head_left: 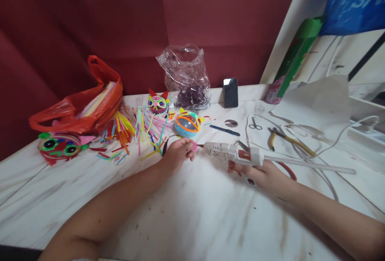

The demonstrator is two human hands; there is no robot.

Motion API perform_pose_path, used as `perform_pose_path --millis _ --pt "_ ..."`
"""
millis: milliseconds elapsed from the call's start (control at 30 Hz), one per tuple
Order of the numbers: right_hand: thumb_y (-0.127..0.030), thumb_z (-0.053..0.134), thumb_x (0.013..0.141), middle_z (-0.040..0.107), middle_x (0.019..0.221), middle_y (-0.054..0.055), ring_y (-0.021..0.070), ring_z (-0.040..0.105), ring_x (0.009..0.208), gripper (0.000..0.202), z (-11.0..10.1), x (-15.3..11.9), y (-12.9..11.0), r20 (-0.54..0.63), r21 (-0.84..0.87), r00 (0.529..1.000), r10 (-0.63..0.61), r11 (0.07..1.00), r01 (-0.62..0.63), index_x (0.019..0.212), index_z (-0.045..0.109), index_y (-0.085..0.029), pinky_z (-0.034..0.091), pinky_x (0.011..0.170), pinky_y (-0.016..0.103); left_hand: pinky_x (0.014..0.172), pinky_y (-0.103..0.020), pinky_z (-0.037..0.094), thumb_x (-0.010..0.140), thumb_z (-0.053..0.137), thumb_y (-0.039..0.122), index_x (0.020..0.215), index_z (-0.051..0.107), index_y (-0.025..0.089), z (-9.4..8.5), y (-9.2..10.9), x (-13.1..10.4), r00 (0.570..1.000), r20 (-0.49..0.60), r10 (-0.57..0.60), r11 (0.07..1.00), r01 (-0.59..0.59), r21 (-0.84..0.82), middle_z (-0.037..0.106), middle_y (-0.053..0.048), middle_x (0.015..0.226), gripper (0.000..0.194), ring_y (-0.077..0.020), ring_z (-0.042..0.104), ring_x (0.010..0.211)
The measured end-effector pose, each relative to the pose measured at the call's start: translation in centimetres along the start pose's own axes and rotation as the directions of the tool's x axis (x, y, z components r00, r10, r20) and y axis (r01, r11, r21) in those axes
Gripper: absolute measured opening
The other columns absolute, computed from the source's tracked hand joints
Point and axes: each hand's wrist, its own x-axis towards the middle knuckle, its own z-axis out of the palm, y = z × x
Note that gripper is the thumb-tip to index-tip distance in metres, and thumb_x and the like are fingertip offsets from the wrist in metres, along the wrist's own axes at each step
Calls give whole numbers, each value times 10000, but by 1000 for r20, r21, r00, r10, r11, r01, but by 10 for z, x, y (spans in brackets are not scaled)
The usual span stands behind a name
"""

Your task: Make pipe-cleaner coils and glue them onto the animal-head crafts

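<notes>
My left hand (pixel 179 153) pinches a small pink craft piece (pixel 195 146) above the marble-look table. In my right hand (pixel 255 171) is a white hot glue gun (pixel 231 152), its nozzle pointing left and meeting or nearly meeting the pink piece. A long glue stick (pixel 313 164) sticks out of the gun's rear. Just behind my left hand sits a round craft head (pixel 186 123) with a clear dome, orange bands, a light-blue base and yellow points. My left fingers hide part of the pink piece.
Loose pipe cleaners (pixel 123 128) and a red plastic bag (pixel 81 100) lie left, beside a finished-looking animal face (pixel 61 147). A smaller face (pixel 158 102), a clear bag (pixel 192 80) and a phone (pixel 230 93) stand behind. Rightward are scissors (pixel 255 124), pliers (pixel 288 140) and a cable (pixel 343 136).
</notes>
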Motion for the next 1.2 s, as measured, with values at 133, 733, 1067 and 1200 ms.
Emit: perform_pose_path --millis 133,733,1067,1200 --pt "-393 384 843 671 839 44 190 613 732 339 -1 0 -4 30 -48 998 -60 997 61 820 657 -192 472 614 277 498 -228 391 641 727 312 736 559 128 -1 0 1 1000 -19 5 1000 -5 4 503 37 628 267 -48 424 483" --pt "-382 389 829 670 804 36 177 597 646 325 -2 -1 -7 9 -104 998 -60 993 61 795 652 -194 461 566 274 496 -221 390 637 731 300 730 557 127 2 2 -1 1000 -5 -16 1000 16 -16 510 30 622 263 -46 414 480" --pt "-394 412 806 656 725 29 187 589 641 316 -2 -1 -10 -2 -106 995 -105 989 104 724 650 -204 467 589 286 496 -224 388 633 737 310 735 558 125 0 1 0 1000 -7 -13 1000 12 -26 494 33 622 277 -47 416 486" --pt "-394 388 821 659 737 29 184 591 631 332 -3 -1 -10 -9 -134 996 -90 987 88 759 653 -204 468 590 290 498 -224 389 662 720 302 751 563 122 -2 0 0 999 23 -24 999 25 -38 504 26 636 255 -46 416 488"
